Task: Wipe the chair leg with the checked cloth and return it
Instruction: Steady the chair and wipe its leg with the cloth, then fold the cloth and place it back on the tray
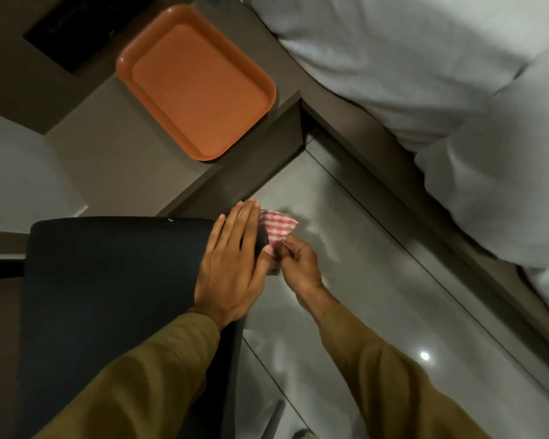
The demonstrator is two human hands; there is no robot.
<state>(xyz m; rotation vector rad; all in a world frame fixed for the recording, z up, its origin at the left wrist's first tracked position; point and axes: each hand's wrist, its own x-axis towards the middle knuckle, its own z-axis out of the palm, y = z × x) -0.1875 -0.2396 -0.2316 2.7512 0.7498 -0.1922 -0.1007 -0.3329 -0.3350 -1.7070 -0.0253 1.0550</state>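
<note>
A red-and-white checked cloth (279, 225) is bunched in my right hand (298, 260), low beside the right front corner of a black chair seat (114, 280). My left hand (235, 261) lies flat with fingers spread on that corner of the seat, its thumb touching the cloth. The front chair leg under the corner is hidden by my hands and the seat. A thin grey chair leg (274, 416) shows near the bottom edge.
An orange tray (200, 80) rests on a brown low table (114, 166) beyond the chair. A bed with white bedding (425, 74) fills the right side, its brown frame (377, 147) running diagonally. Glossy grey floor tiles (346, 236) lie between chair and bed.
</note>
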